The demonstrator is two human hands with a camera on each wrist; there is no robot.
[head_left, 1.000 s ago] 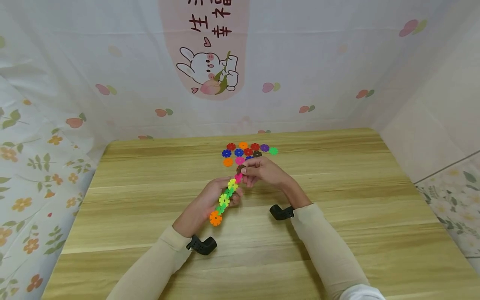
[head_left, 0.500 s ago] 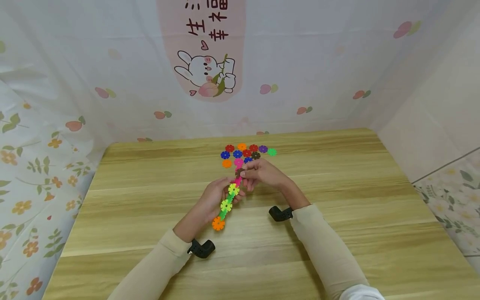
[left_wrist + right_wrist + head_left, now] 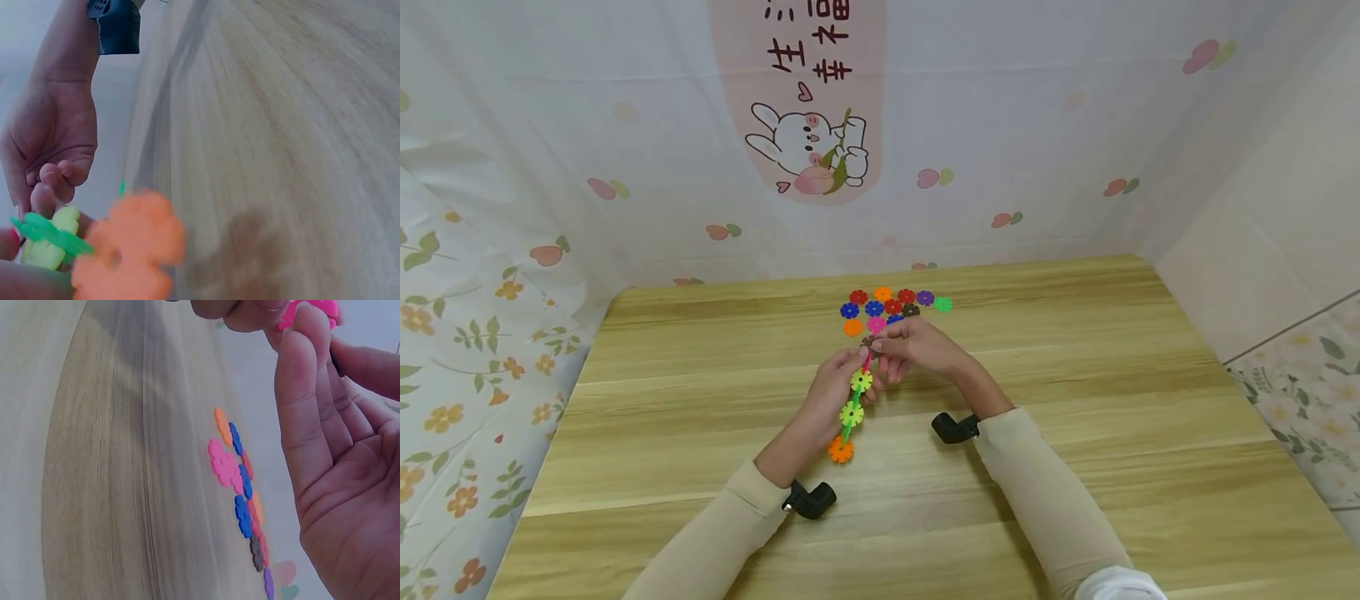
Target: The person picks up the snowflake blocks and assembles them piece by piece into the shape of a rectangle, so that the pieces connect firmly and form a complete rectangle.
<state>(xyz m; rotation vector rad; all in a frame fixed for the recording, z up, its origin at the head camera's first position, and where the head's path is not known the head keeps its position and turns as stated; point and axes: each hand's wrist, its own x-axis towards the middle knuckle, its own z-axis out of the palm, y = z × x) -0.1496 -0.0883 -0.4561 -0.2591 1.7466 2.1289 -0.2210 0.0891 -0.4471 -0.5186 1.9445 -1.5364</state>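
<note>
A chain of slotted plastic flower discs hangs between the two hands: a pink disc [image 3: 315, 311] near the top, then yellow and green discs, with an orange disc [image 3: 841, 451] at the lower end. My left hand [image 3: 827, 392] grips the chain near the pink disc. My right hand [image 3: 925, 346] pinches a brown disc [image 3: 869, 342] by its edge, at the pink disc. Whether the brown disc's slot is seated in the pink one is hidden by fingers. In the left wrist view the orange disc looms close, with a green disc [image 3: 50, 234] behind it.
Beyond the hands, loose flower discs lie flat on the wooden table [image 3: 700, 375], among them an orange disc [image 3: 853, 327], a purple disc [image 3: 925, 297] and a green disc [image 3: 943, 304]. A printed cloth [image 3: 1000, 125] hangs behind the table's far edge.
My left hand's thumb has shifted up to the pink and brown discs. The brown disc has moved slightly left with my right hand, and the chain has swung more upright in the head view.
</note>
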